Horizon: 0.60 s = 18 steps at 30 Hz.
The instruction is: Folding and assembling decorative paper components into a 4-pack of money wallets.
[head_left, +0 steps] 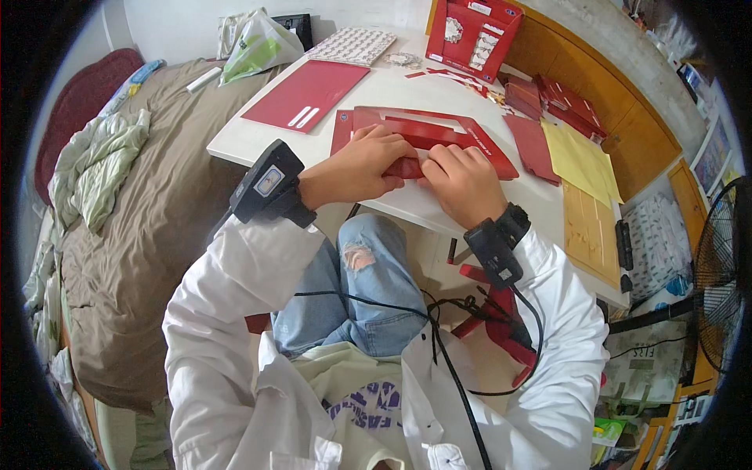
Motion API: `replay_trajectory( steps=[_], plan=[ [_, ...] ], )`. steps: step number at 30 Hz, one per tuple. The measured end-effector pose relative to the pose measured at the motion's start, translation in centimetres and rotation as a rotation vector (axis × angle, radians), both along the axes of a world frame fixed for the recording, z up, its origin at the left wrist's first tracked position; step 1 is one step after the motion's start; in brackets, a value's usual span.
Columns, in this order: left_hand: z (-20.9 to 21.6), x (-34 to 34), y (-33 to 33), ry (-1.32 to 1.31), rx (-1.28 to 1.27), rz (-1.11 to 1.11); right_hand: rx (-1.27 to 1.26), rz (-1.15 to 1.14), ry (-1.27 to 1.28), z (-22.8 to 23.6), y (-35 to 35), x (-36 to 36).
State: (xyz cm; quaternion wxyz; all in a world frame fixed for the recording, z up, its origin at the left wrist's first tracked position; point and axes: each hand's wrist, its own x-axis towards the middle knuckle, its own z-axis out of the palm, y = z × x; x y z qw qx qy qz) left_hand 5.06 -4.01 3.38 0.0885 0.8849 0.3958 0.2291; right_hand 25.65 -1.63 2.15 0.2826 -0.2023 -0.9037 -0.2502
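Observation:
A flat red cardboard box blank (pixel 345 141) with cut-out windows lies at the near edge of the white table. My left hand (pixel 366 163) bends over its near edge, with fingers closed on a dark red flap. Just to the right, my right hand (pixel 464 182) pinches the same edge, knuckles up. The fingertips of both hands nearly meet, and the part of the card beneath them is hidden. Beyond the blank at left lies a plain red card sheet (pixel 313 88) with two white slots.
On the white table (pixel 262 145) stand a red window box (pixel 475 39), red card scraps (pixel 462 80), folded red boxes (pixel 572 106), a yellow sheet (pixel 581 160) and a patterned white panel (pixel 352 45). A bed (pixel 141 258) is at left, a black fan (pixel 717 274) at right. Black cables cross my lap.

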Motion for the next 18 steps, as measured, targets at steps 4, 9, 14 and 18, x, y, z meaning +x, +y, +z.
replay_trajectory(
  steps=[4, 9, 14, 18],
  plan=[
    [-0.5, -0.1, 0.1, -0.028, 0.002, 0.006, 0.021, 0.012, 0.01, 0.3, -0.5, -0.2],
    [-0.2, 0.2, 0.0, -0.018, 0.028, 0.028, 0.005, 0.003, 0.005, 0.2, -0.2, 0.0],
    [-0.7, 0.3, -0.2, 0.053, 0.052, 0.045, 0.011, 0.014, -0.002, 0.4, -0.4, 0.0],
    [-1.1, 0.9, -0.6, 0.147, 0.162, 0.065, 0.029, -0.007, -0.05, 0.7, -1.0, 0.3]
  ],
)
